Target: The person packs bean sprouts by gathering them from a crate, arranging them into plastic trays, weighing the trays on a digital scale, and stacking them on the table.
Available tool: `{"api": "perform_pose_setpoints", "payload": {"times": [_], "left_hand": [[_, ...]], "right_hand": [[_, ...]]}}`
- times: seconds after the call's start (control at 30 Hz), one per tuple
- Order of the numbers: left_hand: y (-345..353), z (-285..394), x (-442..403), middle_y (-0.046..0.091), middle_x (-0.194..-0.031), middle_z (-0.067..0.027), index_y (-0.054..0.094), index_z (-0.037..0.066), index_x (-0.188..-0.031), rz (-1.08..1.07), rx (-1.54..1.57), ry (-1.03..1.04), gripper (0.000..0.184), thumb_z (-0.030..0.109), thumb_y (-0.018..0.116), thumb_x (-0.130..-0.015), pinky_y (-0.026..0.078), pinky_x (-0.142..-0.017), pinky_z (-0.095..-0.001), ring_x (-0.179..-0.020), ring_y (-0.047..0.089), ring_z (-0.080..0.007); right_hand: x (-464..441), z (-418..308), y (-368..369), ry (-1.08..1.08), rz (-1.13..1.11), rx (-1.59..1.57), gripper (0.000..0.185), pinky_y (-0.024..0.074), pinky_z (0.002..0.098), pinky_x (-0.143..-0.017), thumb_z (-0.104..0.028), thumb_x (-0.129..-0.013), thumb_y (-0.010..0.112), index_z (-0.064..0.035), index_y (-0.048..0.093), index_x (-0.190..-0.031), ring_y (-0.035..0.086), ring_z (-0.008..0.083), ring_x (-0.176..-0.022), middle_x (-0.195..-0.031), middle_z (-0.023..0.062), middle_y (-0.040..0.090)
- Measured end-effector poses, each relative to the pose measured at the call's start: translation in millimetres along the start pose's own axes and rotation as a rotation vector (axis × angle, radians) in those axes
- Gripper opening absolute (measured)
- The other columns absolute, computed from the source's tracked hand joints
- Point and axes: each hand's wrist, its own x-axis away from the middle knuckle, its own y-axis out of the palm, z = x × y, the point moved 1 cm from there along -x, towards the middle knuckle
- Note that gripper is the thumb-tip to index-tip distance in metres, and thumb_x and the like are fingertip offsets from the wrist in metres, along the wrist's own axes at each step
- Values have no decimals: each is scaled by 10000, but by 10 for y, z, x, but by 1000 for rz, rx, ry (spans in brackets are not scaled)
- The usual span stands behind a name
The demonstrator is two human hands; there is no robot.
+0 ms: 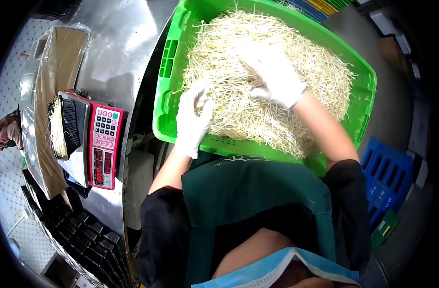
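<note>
A large green crate point(366, 79) holds a heap of pale bean sprouts point(229, 53). My left hand point(194, 115), in a white glove, rests at the near left edge of the heap with its fingers curved and apart, nothing seen in them. Over the middle of the heap is my right hand point(274, 72), also gloved in white; its fingers are spread over the sprouts and washed out by glare. Left of the crate, a black tray point(69, 122) with some sprouts stands on a red scale point(104, 139) with lit digits.
A steel table point(102, 62) runs down the left, with a plastic-wrapped cardboard box point(58, 72) and stacked black trays point(80, 230). At the right lies a blue plastic crate point(385, 175) beside a small green box point(385, 228). Part of another person point(8, 132) shows at the far left.
</note>
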Motion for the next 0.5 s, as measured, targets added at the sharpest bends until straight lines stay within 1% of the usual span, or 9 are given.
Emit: {"api": "perform_pose_setpoints", "payload": {"times": [0.07, 0.1, 0.13, 0.23, 0.3, 0.33, 0.4, 0.43, 0.5], "left_hand": [[35, 110, -255, 518, -1284, -161, 475, 14, -1307, -45, -393, 423, 583, 160, 656, -773, 396, -998, -392, -1172, 510, -290], [90, 221, -401, 512, -1295, -161, 456, 13, -1323, -75, -527, 584, 639, 175, 665, -742, 357, -1036, -414, -1195, 486, -311], [190, 255, -512, 512, -1295, -161, 456, 13, -1323, -78, -531, 587, 639, 175, 665, -742, 357, -1036, -414, -1195, 486, -311], [471, 204, -879, 497, -1323, -152, 420, 52, -1365, -101, -891, 612, 772, 303, 740, -708, 308, -1074, -433, -1227, 461, -327], [579, 75, -1096, 521, -1304, -154, 443, 51, -1353, -366, -940, 456, 748, 303, 733, -711, 356, -1049, -404, -1201, 495, -312], [538, 135, -1106, 521, -1304, -154, 443, 51, -1353, -366, -939, 456, 748, 303, 733, -711, 356, -1049, -404, -1201, 495, -312], [336, 227, -1111, 587, -1231, -141, 504, 112, -1312, -381, -361, 167, 672, 241, 687, -678, 440, -972, -393, -1143, 550, -289], [205, 249, -1087, 642, -1149, -103, 548, 163, -1276, -424, -95, 179, 614, 259, 684, -685, 488, -909, -381, -1058, 606, -266], [57, 204, -1119, 633, -1156, -116, 549, 73, -1260, -655, 82, -139, 550, 266, 673, -761, 486, -887, -322, -1035, 603, -202]], "right_hand": [[-5, 340, -198, 76, -21, 1, 1058, 236, 478, -1112, -366, -590, 828, -184, 271, -1470, 314, 304, -1363, -1500, 98, 296], [-23, 386, -299, 170, -151, 175, 1042, 229, 478, -1122, -411, -610, 811, -181, 272, -1472, 314, 307, -1365, -1497, 109, 306], [-31, 428, -357, 263, -282, 350, 1029, 222, 479, -1132, -456, -631, 794, -178, 273, -1475, 314, 311, -1367, -1494, 120, 315], [-100, 630, -219, 372, -330, 237, 956, 288, 450, -1096, -278, -632, 784, -180, 309, -1456, 439, 298, -1270, -1387, 134, 463], [-132, 641, -258, 449, -409, 75, 869, 373, 379, -1032, -145, -619, 719, -139, 375, -1417, 557, 263, -1128, -1245, 145, 587], [-120, 576, -404, 450, -410, 76, 869, 373, 379, -1032, -145, -619, 719, -139, 375, -1417, 557, 263, -1128, -1245, 145, 587], [-54, 488, -664, 603, -491, -347, 832, 389, 326, -1018, -178, -642, 738, -105, 401, -1400, 576, 233, -1108, -1209, 157, 607], [36, 626, -598, 455, -384, -514, 822, 383, 330, -1026, -221, -665, 769, -109, 415, -1397, 546, 211, -1148, -1261, 131, 584], [129, 812, -451, 540, -359, -710, 828, 381, 335, -1030, -258, -669, 786, -118, 420, -1398, 532, 215, -1161, -1272, 117, 575]]}}
